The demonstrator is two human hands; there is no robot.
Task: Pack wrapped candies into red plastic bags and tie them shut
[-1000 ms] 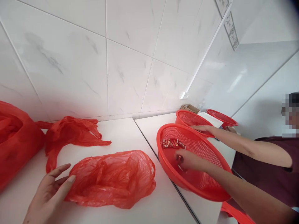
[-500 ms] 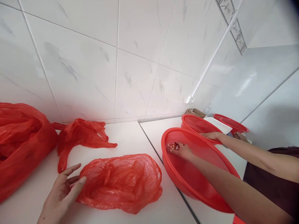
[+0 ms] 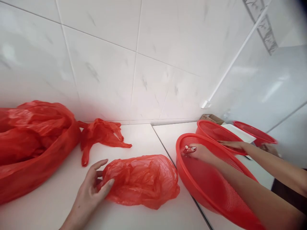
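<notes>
My left hand (image 3: 87,195) lies on the white table with its fingers apart, touching the near end of a crumpled red plastic bag (image 3: 141,182). A second, twisted red bag (image 3: 102,137) lies beyond it, and a large bulging red bag (image 3: 31,140) fills the far left. My right hand is out of view. To the right, a co-worker's hand (image 3: 201,152) reaches into a large red mesh basket (image 3: 203,188), holding a small red packet (image 3: 188,150) near the rim.
The co-worker's other hand (image 3: 231,144) rests on a second red mesh basket (image 3: 216,134). Beyond stand a third red basket (image 3: 254,132), a white sheet (image 3: 236,132) and a cardboard box (image 3: 211,118). White tiled walls (image 3: 107,80) rise behind the table's seam.
The view has swung, shifting everything right. My left hand has moved onto the bag's end. The co-worker's hand has moved to the basket's far rim, with a small packet now in its fingers.
</notes>
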